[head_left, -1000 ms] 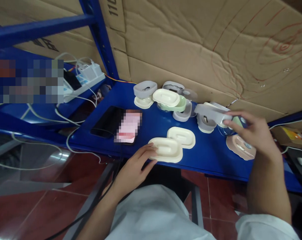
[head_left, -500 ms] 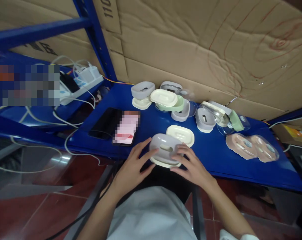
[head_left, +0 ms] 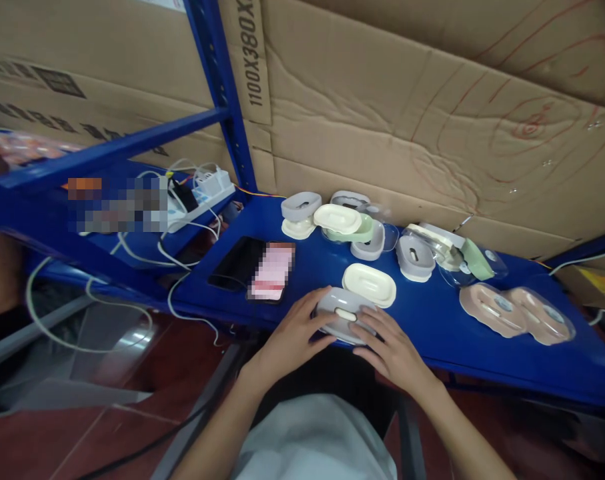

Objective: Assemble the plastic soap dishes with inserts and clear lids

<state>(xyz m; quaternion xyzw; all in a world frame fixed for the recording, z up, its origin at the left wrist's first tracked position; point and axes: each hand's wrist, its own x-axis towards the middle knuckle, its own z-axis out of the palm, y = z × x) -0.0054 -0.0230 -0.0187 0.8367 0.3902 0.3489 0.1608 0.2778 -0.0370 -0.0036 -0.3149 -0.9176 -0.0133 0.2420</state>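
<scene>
A grey oval soap dish (head_left: 339, 333) with a slot in its middle lies at the front edge of the blue table, between my hands. Something cream shows through the slot. My left hand (head_left: 302, 327) grips its left side, and my right hand (head_left: 392, 340) holds its right side with the fingers over the rim. Just behind it is a cream oval tray (head_left: 369, 285), lying flat. How far the fingers reach underneath is hidden.
Grey, cream and green dish parts (head_left: 337, 219) crowd the table's back, with another grey dish (head_left: 415, 257) to their right. Pink scalloped dishes (head_left: 495, 310) lie at right. A phone (head_left: 272, 270) sits at left, near a power strip (head_left: 202, 203) with cables. Cardboard (head_left: 357, 133) stands behind.
The camera view has shifted, so the table sits lower and further right. The grey dish's slot now shows cream where it was mostly dark. Both hands stay on its sides.
</scene>
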